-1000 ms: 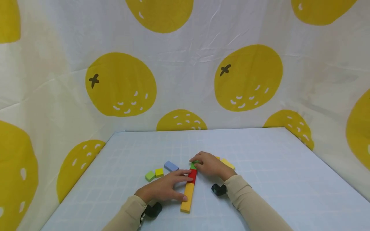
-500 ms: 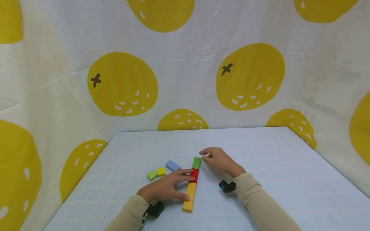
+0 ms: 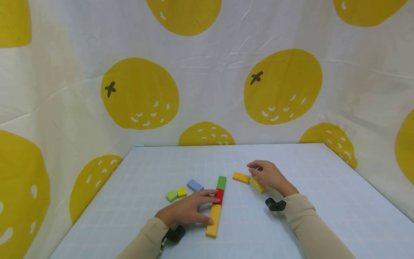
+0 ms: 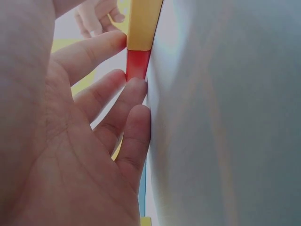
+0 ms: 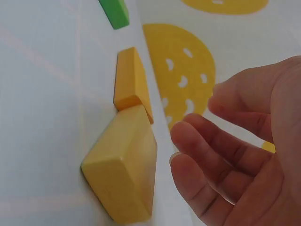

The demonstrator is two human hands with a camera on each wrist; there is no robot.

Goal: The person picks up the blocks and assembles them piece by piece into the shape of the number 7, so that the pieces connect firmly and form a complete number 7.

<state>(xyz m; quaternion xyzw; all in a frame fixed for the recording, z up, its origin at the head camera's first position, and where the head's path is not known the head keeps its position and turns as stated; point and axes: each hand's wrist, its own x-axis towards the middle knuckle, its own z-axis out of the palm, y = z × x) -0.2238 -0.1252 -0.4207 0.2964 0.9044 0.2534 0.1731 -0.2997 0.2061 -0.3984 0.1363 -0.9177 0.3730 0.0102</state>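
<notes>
Your tabletop [image 3: 155, 162] has a green cube [image 3: 171, 196], yellow cube [image 3: 182, 192] and blue block [image 3: 195, 185] left of the red block [image 3: 219, 195], touched, with the long orange block [image 3: 214, 213], by your relaxed left hand [image 3: 187, 209]: a twitch could skew both. Right of it, the short orange block [image 3: 240, 177] abuts the tan block [image 3: 257, 185], which your empty, slack right hand [image 3: 271, 176] could bump.

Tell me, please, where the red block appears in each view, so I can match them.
Head: red block low, just right of centre, between the green block and long orange block.
Left wrist: upper part, just left of centre.
Right wrist: not in it.
Shared landmark: the right hand, in all three views.
</notes>
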